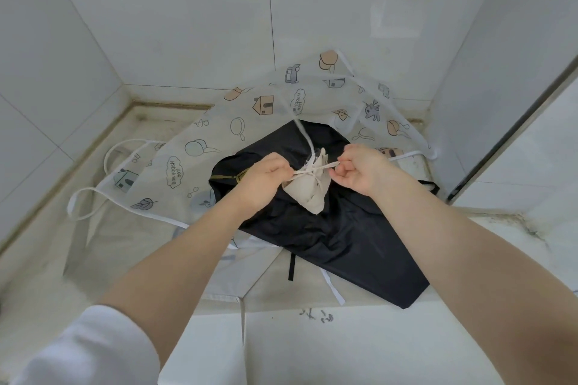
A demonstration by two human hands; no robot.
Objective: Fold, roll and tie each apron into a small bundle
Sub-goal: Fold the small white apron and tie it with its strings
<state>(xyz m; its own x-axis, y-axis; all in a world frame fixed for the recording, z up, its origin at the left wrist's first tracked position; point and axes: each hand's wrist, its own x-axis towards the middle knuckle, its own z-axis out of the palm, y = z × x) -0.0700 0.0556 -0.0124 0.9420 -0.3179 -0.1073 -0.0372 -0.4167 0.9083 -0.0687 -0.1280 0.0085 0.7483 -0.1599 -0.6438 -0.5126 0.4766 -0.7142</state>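
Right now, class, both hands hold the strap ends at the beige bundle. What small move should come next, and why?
Probably pull the two ends apart to snug the knot. The left hand and right hand each pinch an end of the strap, which already crosses over the rolled beige bundle above the black apron. The patterned apron lies unfolded.

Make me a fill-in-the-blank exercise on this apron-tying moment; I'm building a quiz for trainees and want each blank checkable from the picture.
1. The left hand and right hand each pinch an end of the ____ tie.
2. The beige bundle sits above the spread ____ apron.
3. The white apron under it is printed with houses and the words "Happy and ____".

Missing words: beige; black; free
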